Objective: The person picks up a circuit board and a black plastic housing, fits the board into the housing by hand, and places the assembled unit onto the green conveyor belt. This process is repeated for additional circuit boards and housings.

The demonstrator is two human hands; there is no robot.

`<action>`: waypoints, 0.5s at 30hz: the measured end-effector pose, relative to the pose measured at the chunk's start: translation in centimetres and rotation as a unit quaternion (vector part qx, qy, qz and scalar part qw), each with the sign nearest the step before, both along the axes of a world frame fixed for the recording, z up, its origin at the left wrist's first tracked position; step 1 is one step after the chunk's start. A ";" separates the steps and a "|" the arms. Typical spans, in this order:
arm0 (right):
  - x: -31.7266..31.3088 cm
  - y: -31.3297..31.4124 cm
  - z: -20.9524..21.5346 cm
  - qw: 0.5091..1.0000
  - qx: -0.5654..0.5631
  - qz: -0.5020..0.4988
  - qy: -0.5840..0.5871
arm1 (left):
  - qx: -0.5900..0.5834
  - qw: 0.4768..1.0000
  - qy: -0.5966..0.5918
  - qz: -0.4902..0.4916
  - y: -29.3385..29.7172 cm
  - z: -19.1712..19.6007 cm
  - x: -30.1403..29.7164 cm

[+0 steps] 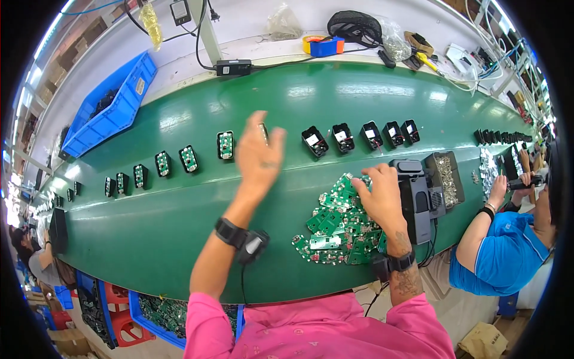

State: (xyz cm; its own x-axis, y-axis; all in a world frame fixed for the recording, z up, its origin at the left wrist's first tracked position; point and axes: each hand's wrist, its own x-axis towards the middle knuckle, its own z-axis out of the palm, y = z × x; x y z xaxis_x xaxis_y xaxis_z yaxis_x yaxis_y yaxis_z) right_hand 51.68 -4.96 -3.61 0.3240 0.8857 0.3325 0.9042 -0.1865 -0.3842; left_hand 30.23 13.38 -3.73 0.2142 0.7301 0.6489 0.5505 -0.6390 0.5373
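Circuit-board pile (335, 224): flat green boards with silvery metal parts, heaped at mixed angles on the glossy tabletop (149, 239).
Left hand (260, 157): beyond the pile, to its left, at a mostly hidden housing (263, 133); thumb and fingers apart, but whether they press on it I cannot tell.
Right hand (382, 196): at the pile's far right edge; bent fingers apart from the thumb.
Board-filled housings (225, 145): left of the pile; boxy, black, long axes pointing away, several far ends leaning left.
Open black housings (314, 142): five beyond the pile, far ends tilted left.
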 end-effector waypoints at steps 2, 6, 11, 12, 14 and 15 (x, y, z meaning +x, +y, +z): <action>-0.8 1.4 -0.3 1.000 -0.020 0.022 -0.004 | 0.026 0.994 0.100 -0.022 -2.4 -1.2 2.6; -1.3 2.6 -0.9 0.997 -0.045 0.067 0.013 | -0.224 0.956 0.184 -0.056 -3.0 -1.7 6.1; -0.9 2.2 -0.5 0.958 0.099 0.066 0.262 | -0.161 0.976 -0.049 -0.135 -3.0 -3.1 3.9; -1.2 2.1 -0.3 0.926 0.120 0.037 0.356 | -0.143 0.974 -0.091 -0.153 -3.5 -3.4 2.5; -0.8 1.7 -0.4 0.883 0.162 0.038 0.439 | -0.410 0.829 -0.272 -0.267 -6.0 -2.1 0.3; -0.8 1.7 -0.3 0.849 0.193 0.023 0.491 | -0.414 0.827 -0.269 -0.269 -7.5 -1.1 -0.8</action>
State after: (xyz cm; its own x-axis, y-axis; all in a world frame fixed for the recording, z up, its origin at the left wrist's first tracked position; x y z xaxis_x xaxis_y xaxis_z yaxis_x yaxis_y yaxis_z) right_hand 50.88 -3.29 -3.87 0.5805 0.7915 0.1912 0.1157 0.1523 -0.9815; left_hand 29.40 5.84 -4.83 0.4956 0.8648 0.0804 -0.1547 -0.0032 0.9880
